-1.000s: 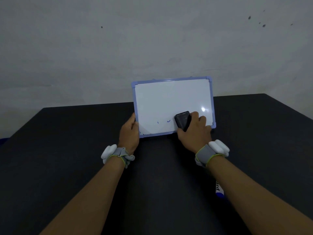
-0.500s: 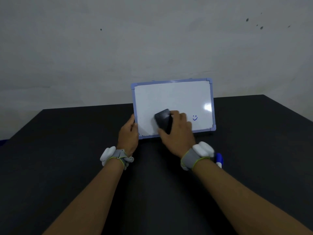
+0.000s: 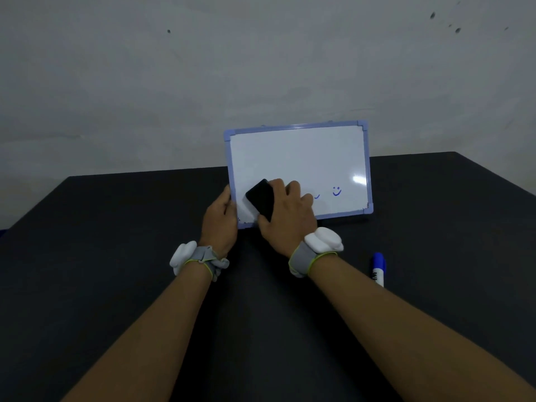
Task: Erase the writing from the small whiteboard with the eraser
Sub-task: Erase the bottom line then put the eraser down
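Now my right hand point(image 3: 285, 216) has carried the eraser point(image 3: 261, 200) all the way across to the lower left corner of the whiteboard point(image 3: 298, 158), where a second ago it sat near the lower right and half a second ago around the middle of the bottom strip. My fingers are wrapped over the black eraser and press it flat on the white surface, just beside the left edge of the blue frame. My left hand point(image 3: 220, 219) has not moved from that edge: it is clamped on the frame near the bottom left corner and keeps the board propped, its lower edge on the black table point(image 3: 116, 256) and its top against the wall point(image 3: 203, 68).

With my hand out of the way, the sweep has uncovered what it missed. A small blue smiley point(image 3: 336, 191) sits near the lower right, and a short blue curve point(image 3: 317, 196) shows just past my fingertips. The little marks that were left of centre a second ago lie under the eraser's path, and I judge them wiped, though my hand hides that patch. A few dark specks cling along the bottom left frame. The blue marker point(image 3: 378, 268) lies on the table to my right, well apart from the board.

So the job is nearly done but not finished: I reckon one return stroke to the right, held low, should take both blue marks.
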